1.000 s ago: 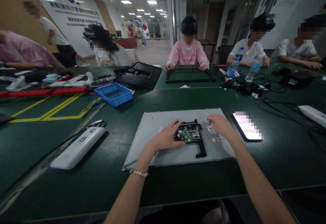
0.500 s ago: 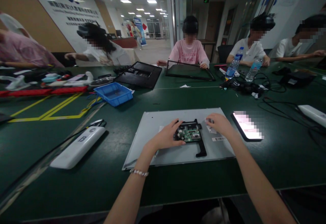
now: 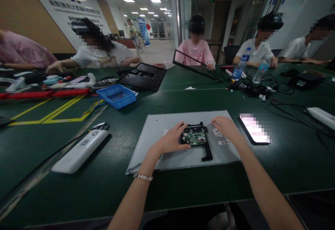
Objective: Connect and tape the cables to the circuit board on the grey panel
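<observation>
While left hand [image 3: 169, 141] holds circuit board [image 3: 195, 138], blue tray's [image 3: 126, 101] contents indistinct.

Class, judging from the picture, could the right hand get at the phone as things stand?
Probably yes: the phone lies just right of the right hand, beside the panel, and nothing appears to stand between them.

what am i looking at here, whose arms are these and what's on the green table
There is no robot: one camera on a person's head looks forward and down, and the bare arms are that person's own. The left hand seems to hold a black bracket with a circuit board, on a grey panel. The right hand is at the panel's labels; its grip is unclear. The green table also bears a phone and blue tray. Others sit around it.
</observation>
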The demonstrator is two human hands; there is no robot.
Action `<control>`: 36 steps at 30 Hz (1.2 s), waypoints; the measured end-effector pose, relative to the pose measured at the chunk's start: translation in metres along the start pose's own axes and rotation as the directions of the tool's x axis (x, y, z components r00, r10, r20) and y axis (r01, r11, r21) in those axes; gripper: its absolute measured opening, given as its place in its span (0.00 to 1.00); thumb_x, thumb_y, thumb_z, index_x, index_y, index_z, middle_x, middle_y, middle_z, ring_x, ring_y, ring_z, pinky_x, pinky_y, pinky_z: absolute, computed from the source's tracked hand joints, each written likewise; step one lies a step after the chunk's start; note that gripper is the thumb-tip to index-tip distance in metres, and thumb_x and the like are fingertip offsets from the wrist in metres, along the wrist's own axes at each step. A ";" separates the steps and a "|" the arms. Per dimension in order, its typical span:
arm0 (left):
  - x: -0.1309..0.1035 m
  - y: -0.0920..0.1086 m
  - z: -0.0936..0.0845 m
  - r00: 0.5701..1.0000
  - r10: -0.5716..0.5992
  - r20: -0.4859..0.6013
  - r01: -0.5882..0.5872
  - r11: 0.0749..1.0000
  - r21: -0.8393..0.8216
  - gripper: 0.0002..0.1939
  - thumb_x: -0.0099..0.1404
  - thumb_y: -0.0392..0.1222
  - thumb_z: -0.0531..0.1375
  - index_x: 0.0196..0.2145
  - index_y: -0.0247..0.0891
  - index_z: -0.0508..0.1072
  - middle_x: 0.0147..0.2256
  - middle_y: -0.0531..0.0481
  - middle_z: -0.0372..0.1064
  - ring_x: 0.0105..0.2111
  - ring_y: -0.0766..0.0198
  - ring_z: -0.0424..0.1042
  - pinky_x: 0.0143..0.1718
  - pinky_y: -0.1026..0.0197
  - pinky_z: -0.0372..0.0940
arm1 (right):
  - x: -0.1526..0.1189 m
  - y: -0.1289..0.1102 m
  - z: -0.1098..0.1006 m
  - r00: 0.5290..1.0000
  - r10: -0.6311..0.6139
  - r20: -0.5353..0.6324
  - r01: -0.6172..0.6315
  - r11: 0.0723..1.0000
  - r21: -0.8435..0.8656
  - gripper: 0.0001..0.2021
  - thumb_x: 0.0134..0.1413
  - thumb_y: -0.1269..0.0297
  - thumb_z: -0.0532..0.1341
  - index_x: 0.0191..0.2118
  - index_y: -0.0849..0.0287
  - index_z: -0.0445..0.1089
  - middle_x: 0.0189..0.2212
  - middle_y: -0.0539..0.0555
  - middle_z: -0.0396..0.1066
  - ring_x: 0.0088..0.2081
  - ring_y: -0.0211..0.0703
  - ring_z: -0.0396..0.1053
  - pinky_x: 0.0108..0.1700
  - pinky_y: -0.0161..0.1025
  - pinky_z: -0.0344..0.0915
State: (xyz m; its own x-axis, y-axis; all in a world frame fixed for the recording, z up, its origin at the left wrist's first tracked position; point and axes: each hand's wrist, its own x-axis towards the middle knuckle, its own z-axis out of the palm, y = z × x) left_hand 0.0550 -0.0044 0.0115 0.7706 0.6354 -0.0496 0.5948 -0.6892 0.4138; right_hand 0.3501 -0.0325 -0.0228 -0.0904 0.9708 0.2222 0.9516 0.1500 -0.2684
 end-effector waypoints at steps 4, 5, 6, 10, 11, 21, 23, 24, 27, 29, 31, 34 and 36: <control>0.000 0.000 0.000 1.000 -0.004 0.003 0.004 1.000 0.003 0.47 0.56 0.62 0.56 0.64 0.42 0.39 0.65 0.43 0.32 0.62 0.45 0.44 0.60 0.46 0.48 | -0.001 -0.001 -0.001 1.000 -0.005 0.020 0.005 1.000 0.023 0.09 0.57 0.67 0.55 0.39 0.57 0.73 0.39 0.56 0.73 0.42 0.43 0.69 0.44 0.36 0.60; 0.000 -0.001 0.001 1.000 -0.005 0.003 0.005 1.000 0.004 0.47 0.56 0.63 0.56 0.64 0.42 0.39 0.65 0.43 0.32 0.62 0.45 0.44 0.60 0.45 0.48 | -0.001 -0.002 -0.002 1.000 -0.001 0.022 0.001 1.000 0.025 0.09 0.57 0.68 0.55 0.38 0.57 0.73 0.39 0.56 0.73 0.42 0.43 0.69 0.44 0.36 0.60; 0.000 -0.001 0.001 1.000 -0.006 0.003 0.006 1.000 0.004 0.48 0.56 0.64 0.56 0.64 0.42 0.39 0.65 0.43 0.32 0.62 0.45 0.44 0.60 0.45 0.48 | -0.001 -0.002 -0.002 1.000 0.004 0.021 -0.005 1.000 0.028 0.09 0.57 0.68 0.55 0.38 0.57 0.73 0.38 0.56 0.73 0.42 0.43 0.69 0.45 0.37 0.60; 0.001 -0.001 0.002 1.000 -0.004 -0.002 0.004 1.000 -0.003 0.49 0.55 0.64 0.56 0.65 0.42 0.39 0.65 0.43 0.34 0.62 0.45 0.43 0.60 0.46 0.48 | -0.001 -0.007 -0.005 0.999 0.037 -0.013 -0.037 0.999 0.039 0.10 0.56 0.68 0.55 0.39 0.57 0.73 0.39 0.56 0.74 0.43 0.44 0.69 0.46 0.37 0.60; 0.001 -0.001 0.002 1.000 -0.005 -0.002 0.005 1.000 -0.007 0.49 0.55 0.64 0.56 0.65 0.42 0.38 0.65 0.43 0.33 0.62 0.45 0.43 0.60 0.45 0.48 | -0.001 -0.008 -0.006 0.999 0.042 -0.019 -0.041 0.998 0.039 0.10 0.56 0.68 0.55 0.39 0.57 0.73 0.39 0.56 0.74 0.43 0.44 0.69 0.46 0.38 0.60; 0.000 0.000 0.003 1.000 0.012 -0.003 -0.012 1.000 -0.002 0.48 0.56 0.64 0.56 0.65 0.42 0.38 0.65 0.42 0.33 0.63 0.45 0.42 0.60 0.45 0.47 | 0.003 -0.017 0.000 0.990 0.008 -0.137 0.007 0.994 0.106 0.10 0.57 0.68 0.55 0.40 0.58 0.73 0.41 0.55 0.73 0.44 0.44 0.69 0.48 0.39 0.60; 0.001 -0.002 0.005 1.000 0.023 -0.012 -0.023 1.000 0.010 0.48 0.56 0.64 0.56 0.64 0.41 0.38 0.65 0.41 0.33 0.63 0.46 0.43 0.60 0.46 0.47 | 0.008 -0.030 0.003 0.980 -0.045 -0.194 0.071 0.989 0.130 0.11 0.58 0.68 0.53 0.42 0.58 0.72 0.42 0.55 0.73 0.46 0.44 0.68 0.50 0.39 0.60; 0.001 -0.002 0.006 1.000 0.024 -0.018 -0.024 1.000 0.016 0.48 0.56 0.63 0.56 0.64 0.41 0.38 0.65 0.41 0.34 0.63 0.46 0.43 0.60 0.46 0.46 | 0.012 -0.038 0.005 0.977 -0.083 -0.197 0.110 0.985 0.132 0.11 0.59 0.69 0.53 0.42 0.58 0.72 0.42 0.55 0.73 0.46 0.43 0.68 0.51 0.39 0.59; 0.002 -0.004 0.009 0.999 0.023 -0.031 -0.022 0.999 0.026 0.49 0.55 0.64 0.57 0.64 0.40 0.38 0.65 0.41 0.34 0.63 0.47 0.43 0.60 0.47 0.46 | 0.020 -0.057 0.011 0.974 -0.195 -0.116 0.207 0.974 0.096 0.11 0.58 0.70 0.54 0.40 0.57 0.73 0.42 0.55 0.74 0.47 0.43 0.67 0.52 0.39 0.58; 0.002 -0.004 0.009 0.999 0.027 -0.029 -0.026 0.999 0.025 0.49 0.55 0.64 0.56 0.64 0.40 0.39 0.65 0.41 0.34 0.63 0.47 0.42 0.60 0.47 0.46 | 0.024 -0.063 0.015 0.974 -0.220 -0.045 0.223 0.973 0.068 0.11 0.57 0.70 0.55 0.39 0.57 0.74 0.41 0.55 0.74 0.47 0.44 0.67 0.51 0.39 0.59; 0.002 -0.004 0.009 0.999 0.028 -0.026 -0.028 0.999 0.025 0.49 0.55 0.64 0.56 0.64 0.40 0.39 0.65 0.41 0.34 0.63 0.47 0.42 0.60 0.47 0.46 | 0.025 -0.063 0.017 0.977 -0.212 -0.005 0.212 0.976 0.056 0.11 0.57 0.70 0.55 0.39 0.57 0.74 0.40 0.56 0.74 0.46 0.44 0.68 0.50 0.38 0.59; 0.001 -0.003 0.007 1.000 0.017 -0.019 -0.017 1.000 0.024 0.49 0.55 0.64 0.56 0.64 0.41 0.39 0.65 0.42 0.34 0.63 0.46 0.42 0.60 0.47 0.47 | 0.024 -0.060 0.018 0.979 -0.202 0.005 0.201 0.977 0.070 0.11 0.58 0.67 0.54 0.39 0.56 0.74 0.38 0.55 0.75 0.43 0.43 0.69 0.48 0.37 0.60; 0.001 -0.002 0.007 1.000 0.011 -0.015 -0.010 1.000 0.022 0.49 0.55 0.65 0.56 0.64 0.40 0.39 0.65 0.42 0.34 0.63 0.46 0.43 0.60 0.47 0.47 | 0.023 -0.059 0.018 0.981 -0.194 -0.003 0.194 0.977 0.089 0.11 0.59 0.65 0.54 0.38 0.57 0.74 0.37 0.55 0.75 0.42 0.43 0.70 0.46 0.37 0.60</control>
State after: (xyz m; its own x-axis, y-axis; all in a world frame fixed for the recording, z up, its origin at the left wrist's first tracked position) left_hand 0.0564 -0.0048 0.0043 0.7735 0.6330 -0.0317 0.5917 -0.7033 0.3940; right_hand 0.2869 -0.0157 -0.0189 -0.2727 0.9225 0.2732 0.8860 0.3515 -0.3024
